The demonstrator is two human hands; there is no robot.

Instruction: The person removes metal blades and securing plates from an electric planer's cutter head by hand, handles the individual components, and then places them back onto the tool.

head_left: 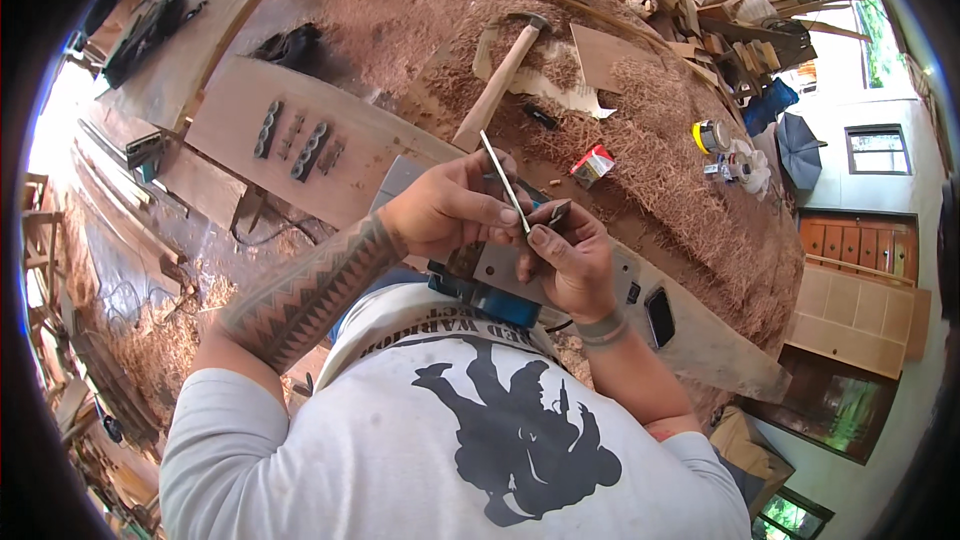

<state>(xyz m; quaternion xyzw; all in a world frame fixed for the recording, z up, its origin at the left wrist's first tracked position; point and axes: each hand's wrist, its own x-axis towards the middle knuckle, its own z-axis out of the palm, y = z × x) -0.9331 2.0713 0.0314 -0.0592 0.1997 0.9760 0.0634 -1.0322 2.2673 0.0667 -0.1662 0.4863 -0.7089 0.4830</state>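
Note:
A thin, pale, straight strip (pixel 502 172) slants up and to the left between my two hands. My left hand (pixel 450 202) is closed on it, thumb pressed along its lower half. The thumb and fingers of my right hand (pixel 580 262) pinch its lower end. A small dark pointed piece (pixel 560 212) sticks out between the fingers of that same hand; its kind is unclear. Right beneath both hands, close to my body, lies a blue power tool (pixel 510 306) with a flat grey metal plate, looking like an upturned electric planer. My hands cover its middle.
On the board (pixel 225 120) at left lie dark slotted metal pieces (pixel 312 151) and smaller parts. A hammer (pixel 497 88) lies ahead; a red-and-white packet (pixel 592 166) is beyond my right hand. A phone (pixel 660 317) rests on the plank (pixel 715 340) at right. Wood shavings (pixel 665 175) cover the ground.

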